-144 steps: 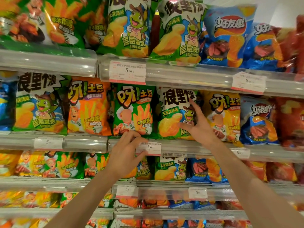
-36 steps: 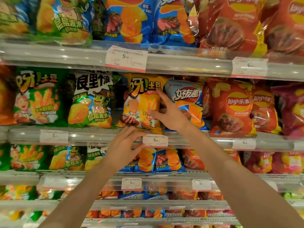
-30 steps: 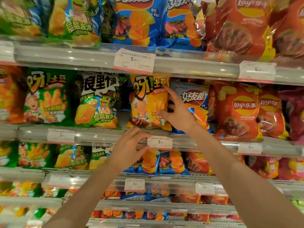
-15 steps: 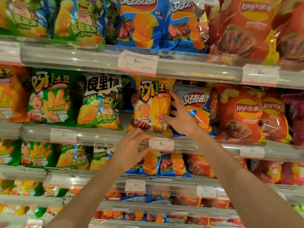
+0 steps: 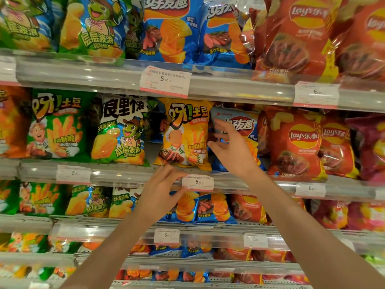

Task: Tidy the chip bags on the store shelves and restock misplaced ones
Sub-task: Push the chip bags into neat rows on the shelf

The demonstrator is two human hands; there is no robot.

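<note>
On the middle shelf, a yellow chip bag (image 5: pixel 187 132) stands upright beside a blue chip bag (image 5: pixel 244 127). My right hand (image 5: pixel 231 152) reaches between them, and its fingers and thumb curl around the blue bag's left edge. My left hand (image 5: pixel 164 189) is lower, with its fingertips resting against the shelf rail (image 5: pixel 125 174) just left of a white price tag (image 5: pixel 198 182). It holds nothing. A green frog-print bag (image 5: pixel 120 132) and a green fries-print bag (image 5: pixel 58 126) stand left of the yellow one.
Red Lay's bags (image 5: pixel 295 142) fill the shelf to the right of the blue bag. The top shelf holds blue bags (image 5: pixel 173 28) and more red ones. Lower shelves carry further rows of bags behind clear rails with price tags.
The view has drifted right along the shelf. My right hand went from lying flat between the yellow and blue bags to curling onto the blue bag's edge. My left hand stays on the rail.
</note>
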